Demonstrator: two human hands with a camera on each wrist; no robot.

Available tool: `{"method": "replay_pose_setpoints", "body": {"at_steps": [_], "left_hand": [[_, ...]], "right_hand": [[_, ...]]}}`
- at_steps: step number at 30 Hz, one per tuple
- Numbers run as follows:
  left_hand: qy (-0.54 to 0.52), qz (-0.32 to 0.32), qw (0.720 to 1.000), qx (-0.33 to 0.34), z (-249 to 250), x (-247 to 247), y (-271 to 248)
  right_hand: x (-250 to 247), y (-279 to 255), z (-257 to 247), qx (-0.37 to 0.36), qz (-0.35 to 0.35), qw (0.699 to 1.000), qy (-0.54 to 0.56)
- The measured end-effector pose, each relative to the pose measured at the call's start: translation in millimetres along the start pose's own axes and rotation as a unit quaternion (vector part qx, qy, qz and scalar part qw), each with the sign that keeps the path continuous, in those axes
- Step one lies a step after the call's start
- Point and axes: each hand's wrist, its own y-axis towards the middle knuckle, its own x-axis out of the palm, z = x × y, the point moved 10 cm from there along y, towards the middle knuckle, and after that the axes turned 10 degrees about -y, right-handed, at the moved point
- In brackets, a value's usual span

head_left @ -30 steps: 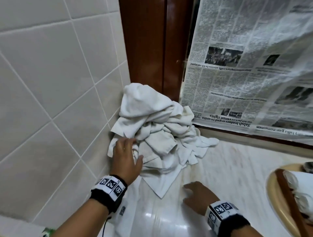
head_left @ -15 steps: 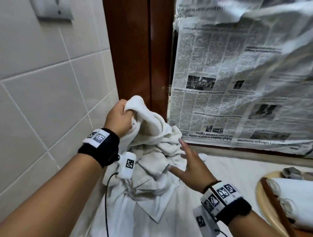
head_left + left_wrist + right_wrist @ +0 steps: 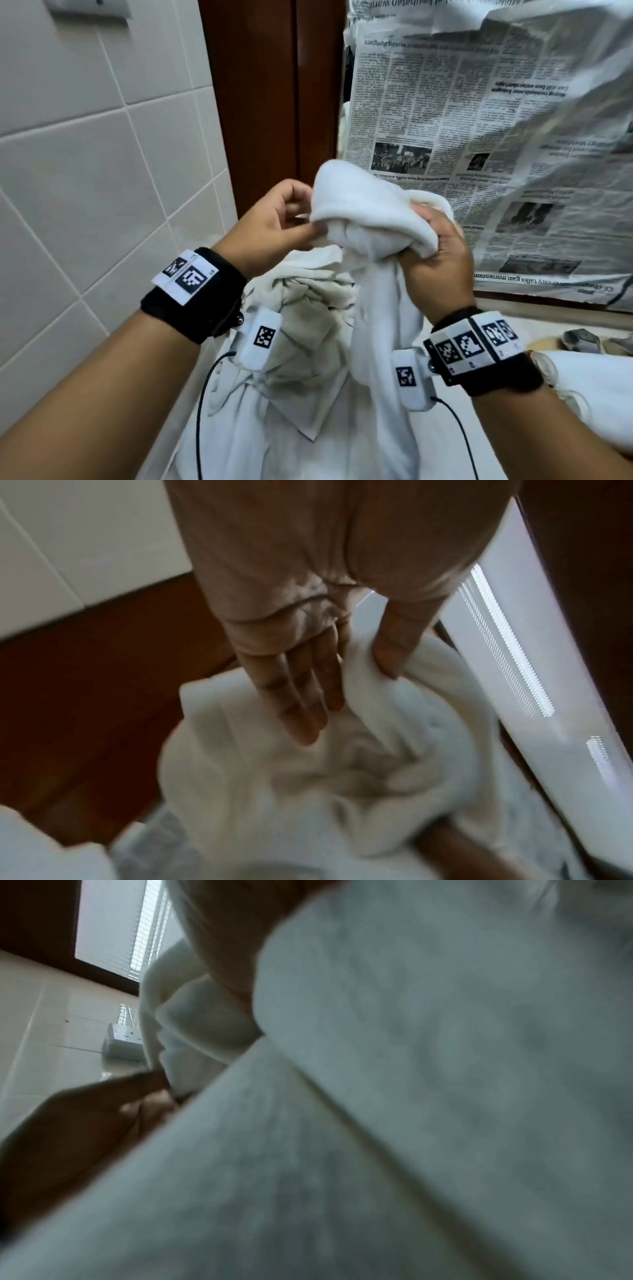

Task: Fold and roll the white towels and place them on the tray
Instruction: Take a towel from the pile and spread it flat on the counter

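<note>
Left hand (image 3: 274, 222) pinches, right hand (image 3: 436, 263) clutches a white towel (image 3: 370, 212) lifted above the towel pile (image 3: 308, 325) | soft, limp, light | best held by corners.

Both forearms raised in front, wrists banded. Left hand (image 3: 274, 222) pinches towel (image 3: 370, 212) edge between thumb and fingers (image 3: 301, 696), fingers fairly straight. Right hand (image 3: 438, 263) fisted round bunched towel, just beside left.
</note>
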Motion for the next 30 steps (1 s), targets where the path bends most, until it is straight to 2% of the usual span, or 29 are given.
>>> {"method": "replay_pose_setpoints", "body": {"at_steps": [2, 4, 5, 6, 7, 9, 10, 11, 13, 15, 17, 18, 21, 23, 25, 27, 30], "left_hand": [[0.077, 0.053, 0.995, -0.031, -41.3, -26.7, 2.9], [0.208, 0.103, 0.969, -0.080, -87.6, -54.6, 3.3], [0.269, 0.114, 0.951, -0.106, -108.9, -63.8, 1.9], [0.319, 0.114, 0.932, -0.127, -129.3, -70.2, 1.2], [0.362, 0.107, 0.915, -0.140, -146.6, -73.4, 1.2], [0.439, 0.089, 0.880, -0.158, -173.8, -78.5, 4.4], [0.468, 0.085, 0.864, -0.165, -183.2, -80.7, 8.1], [0.491, 0.084, 0.851, -0.166, -188.5, -81.6, 12.7], [0.545, 0.095, 0.818, -0.160, -188.2, -79.7, 25.3], [0.602, 0.099, 0.774, -0.170, -182.9, -76.7, 38.8], [0.621, 0.082, 0.750, -0.210, -188.3, -80.4, 54.6], [0.612, 0.070, 0.749, -0.244, -195.9, -85.2, 60.1], [0.526, 0.057, 0.794, -0.298, -216.2, -95.7, 70.4], [0.461, 0.112, 0.831, -0.291, -209.7, -99.5, 71.3], [0.402, 0.183, 0.854, -0.275, -201.0, -109.1, 70.3], [0.344, 0.244, 0.873, -0.246, -184.4, -115.9, 64.4], [0.262, 0.328, 0.885, -0.200, -145.9, -126.8, 51.7]], "right_hand": [[-18.4, -2.9, 24.4, 0.005, 0.011, 0.995, -0.100], [-27.5, -16.5, 60.3, 0.040, -0.012, 0.981, -0.188], [-25.6, -28.8, 90.0, 0.075, -0.051, 0.967, -0.236], [-19.9, -48.8, 127.2, 0.131, -0.118, 0.941, -0.290], [-12.5, -79.0, 166.9, 0.195, -0.215, 0.892, -0.345], [-8.1, -159.6, 233.2, 0.303, -0.403, 0.748, -0.432], [-10.7, -188.9, 247.9, 0.333, -0.444, 0.705, -0.442], [-11.1, -206.5, 253.9, 0.347, -0.457, 0.692, -0.437], [-8.8, -217.5, 258.6, 0.343, -0.468, 0.689, -0.434], [-7.0, -221.1, 259.0, 0.332, -0.490, 0.671, -0.446], [-5.6, -223.5, 259.7, 0.322, -0.483, 0.674, -0.458], [-4.9, -223.5, 259.7, 0.313, -0.470, 0.685, -0.460], [-10.1, -218.0, 260.2, 0.301, -0.430, 0.720, -0.455], [-13.4, -214.6, 260.6, 0.307, -0.422, 0.733, -0.435], [-15.5, -212.8, 261.9, 0.314, -0.419, 0.735, -0.432], [-16.1, -210.4, 259.7, 0.313, -0.409, 0.738, -0.436], [-15.1, -211.4, 260.7, 0.316, -0.404, 0.734, -0.445]]}}
